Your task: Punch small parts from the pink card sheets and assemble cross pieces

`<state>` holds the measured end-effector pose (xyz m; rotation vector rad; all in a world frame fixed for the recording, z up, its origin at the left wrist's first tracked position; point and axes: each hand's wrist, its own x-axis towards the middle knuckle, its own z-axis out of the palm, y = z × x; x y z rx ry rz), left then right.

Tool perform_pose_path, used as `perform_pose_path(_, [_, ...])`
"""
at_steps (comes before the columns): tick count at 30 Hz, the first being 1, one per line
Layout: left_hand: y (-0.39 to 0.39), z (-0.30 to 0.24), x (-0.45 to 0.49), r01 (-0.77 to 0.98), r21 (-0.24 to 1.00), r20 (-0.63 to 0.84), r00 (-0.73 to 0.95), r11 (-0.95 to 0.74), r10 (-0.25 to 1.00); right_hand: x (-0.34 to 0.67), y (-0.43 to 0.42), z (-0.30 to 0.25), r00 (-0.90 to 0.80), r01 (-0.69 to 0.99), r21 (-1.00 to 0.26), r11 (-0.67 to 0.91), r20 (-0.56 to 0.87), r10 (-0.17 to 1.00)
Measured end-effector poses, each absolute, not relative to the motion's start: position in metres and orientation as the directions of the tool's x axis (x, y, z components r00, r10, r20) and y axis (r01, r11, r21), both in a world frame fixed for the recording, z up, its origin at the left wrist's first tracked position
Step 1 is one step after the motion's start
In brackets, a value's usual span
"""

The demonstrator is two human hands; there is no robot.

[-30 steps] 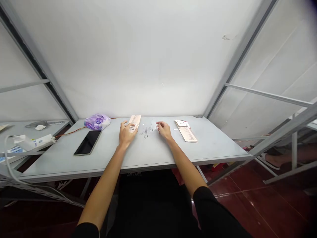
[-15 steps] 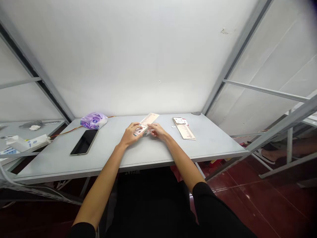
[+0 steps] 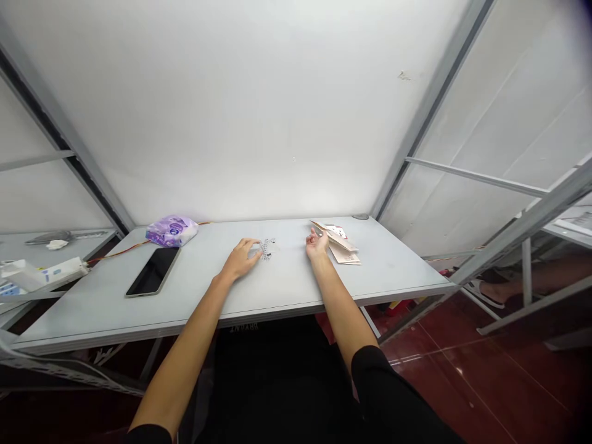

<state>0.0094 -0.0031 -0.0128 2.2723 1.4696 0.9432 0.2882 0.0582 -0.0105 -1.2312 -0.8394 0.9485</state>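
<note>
Crinkled purple plastic packet (image 3: 172, 230) at one o'clock from a glossy black smartphone (image 3: 152, 271), both on a matte grey tabletop (image 3: 92, 314). Left hand (image 3: 240, 259) flat and empty, fingers spread, just beside a small clear plastic piece (image 3: 267, 248) at its two o'clock. Right hand (image 3: 317, 243) palm up, fingers apart and ungripping, touching a stack of thin beige cards (image 3: 345, 250) at three o'clock.

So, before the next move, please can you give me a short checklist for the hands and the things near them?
1. Left hand holds nothing: ok.
2. Right hand lies palm up and holds nothing: ok.
3. Small transparent marked piece is free of both hands: cannot tell, left fingertips are very close.
4. Pale paper strips are squared in one neat stack: not ok, they are fanned.
5. Black smartphone is away from both hands: ok.
</note>
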Motion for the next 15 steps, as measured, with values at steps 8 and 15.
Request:
perform_pose_path(8, [-0.005, -0.011, 0.004, 0.883, 0.390, 0.194, 0.198, -0.261, 0.961, 0.258, 0.047, -0.009, 0.161, 0.016, -1.000, -0.026, -0.024, 0.987])
perform_pose_path(15, [-0.007, -0.016, 0.001, 0.947, 0.282, -0.012, 0.165, -0.155, 0.986, 0.250, 0.028, -0.013, -0.282, 0.878, -0.416, 0.238, -0.047, 0.958])
